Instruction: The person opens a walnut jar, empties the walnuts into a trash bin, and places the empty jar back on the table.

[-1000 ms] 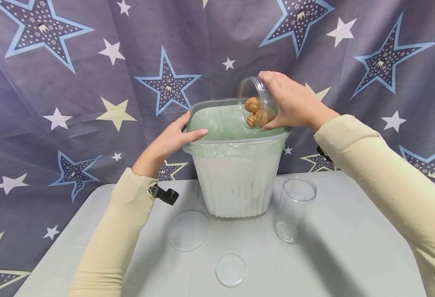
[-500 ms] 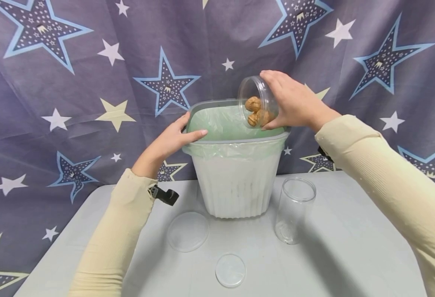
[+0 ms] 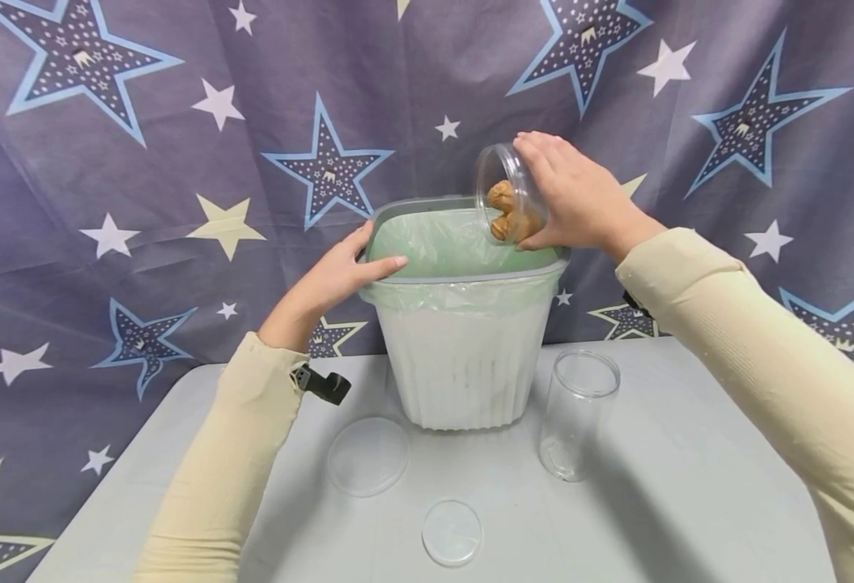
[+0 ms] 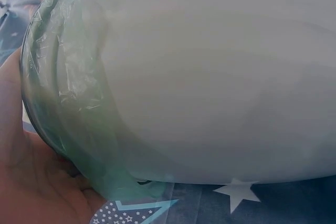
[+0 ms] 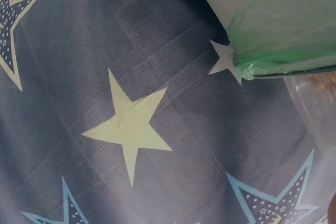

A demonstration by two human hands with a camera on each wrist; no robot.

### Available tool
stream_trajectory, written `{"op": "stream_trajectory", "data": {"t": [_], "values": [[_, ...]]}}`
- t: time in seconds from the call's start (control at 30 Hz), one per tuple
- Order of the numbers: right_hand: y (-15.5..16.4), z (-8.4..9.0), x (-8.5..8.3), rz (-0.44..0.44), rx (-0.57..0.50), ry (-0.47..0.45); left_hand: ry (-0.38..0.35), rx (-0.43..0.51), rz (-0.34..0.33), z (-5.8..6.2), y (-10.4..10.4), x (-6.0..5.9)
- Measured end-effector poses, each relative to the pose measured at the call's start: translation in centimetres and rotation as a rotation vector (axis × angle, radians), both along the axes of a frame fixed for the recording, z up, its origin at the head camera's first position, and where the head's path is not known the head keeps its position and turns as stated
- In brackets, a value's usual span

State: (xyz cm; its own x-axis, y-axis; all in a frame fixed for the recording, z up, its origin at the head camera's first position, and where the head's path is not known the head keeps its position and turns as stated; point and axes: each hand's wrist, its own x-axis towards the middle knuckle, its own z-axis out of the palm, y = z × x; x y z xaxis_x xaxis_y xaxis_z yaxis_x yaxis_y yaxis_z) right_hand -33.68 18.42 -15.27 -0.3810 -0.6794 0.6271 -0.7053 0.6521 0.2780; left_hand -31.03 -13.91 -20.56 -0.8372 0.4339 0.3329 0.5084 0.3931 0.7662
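Note:
A white ribbed trash bin (image 3: pixel 463 356) with a grey rim and a green plastic liner (image 3: pixel 427 239) stands on the table. My left hand (image 3: pixel 328 271) holds the bin's left rim, thumb lying over the edge; the left wrist view shows the palm (image 4: pixel 37 187) against the lined rim. My right hand (image 3: pixel 579 194) grips a clear plastic jar (image 3: pixel 510 162) above the bin's right side, its mouth tilted toward the left. Several walnuts (image 3: pixel 501 196) lie inside the jar near its mouth. In the right wrist view, part of the jar (image 5: pixel 315 108) shows beside the rim.
An uncapped clear jar (image 3: pixel 579 417) stands upright right of the bin. A large clear lid (image 3: pixel 369 457) and a smaller one (image 3: pixel 452 533) lie on the grey table (image 3: pixel 696 453) in front. A star-patterned curtain (image 3: pixel 427 73) hangs right behind.
My right hand has lifted the jar slightly up and to the right, tipping it a little more. The walnuts remain inside. My left hand stays on the bin rim.

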Motion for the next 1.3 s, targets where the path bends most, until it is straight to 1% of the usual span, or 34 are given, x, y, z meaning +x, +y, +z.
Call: {"op": "stream_trajectory", "data": {"t": [0.1,0.17,0.23,0.33,0.53,0.63,0.67,0.83,0.9,1.03,1.2,1.3], "values": [[-0.4,-0.2,0.0,0.054,0.017,-0.030,0.000,0.006,-0.002,-0.1,0.0,-0.1],[-0.5,-0.3,0.0,0.075,0.028,-0.047,0.003,0.000,0.009,-0.1,0.0,0.0],[-0.6,-0.3,0.0,0.069,0.026,-0.050,0.006,0.001,0.011,-0.1,0.0,-0.1],[-0.5,-0.2,-0.1,0.028,0.012,-0.041,0.006,-0.010,0.013,0.0,0.1,-0.1],[-0.4,-0.4,-0.1,0.061,0.037,-0.087,0.010,-0.018,0.017,0.0,0.0,-0.1],[-0.4,-0.4,-0.2,0.021,0.018,-0.071,0.007,-0.017,0.016,0.1,0.0,-0.1],[-0.3,-0.4,-0.3,0.020,0.008,-0.068,0.005,-0.016,0.016,0.1,0.0,-0.1],[-0.2,-0.6,-0.5,0.070,0.003,-0.106,0.008,-0.017,0.025,0.0,0.0,-0.1],[-0.1,-0.7,-0.6,0.075,-0.005,-0.116,0.007,-0.015,0.025,0.0,0.0,-0.1],[0.4,-0.8,-0.9,0.077,-0.023,-0.106,-0.004,-0.017,0.016,0.0,0.0,0.0],[0.8,-0.9,-1.0,0.130,-0.004,-0.092,-0.004,-0.016,0.013,0.2,0.1,0.2],[1.0,-0.9,-1.1,0.143,-0.005,-0.080,-0.006,-0.020,0.015,0.2,0.1,0.1]]}}
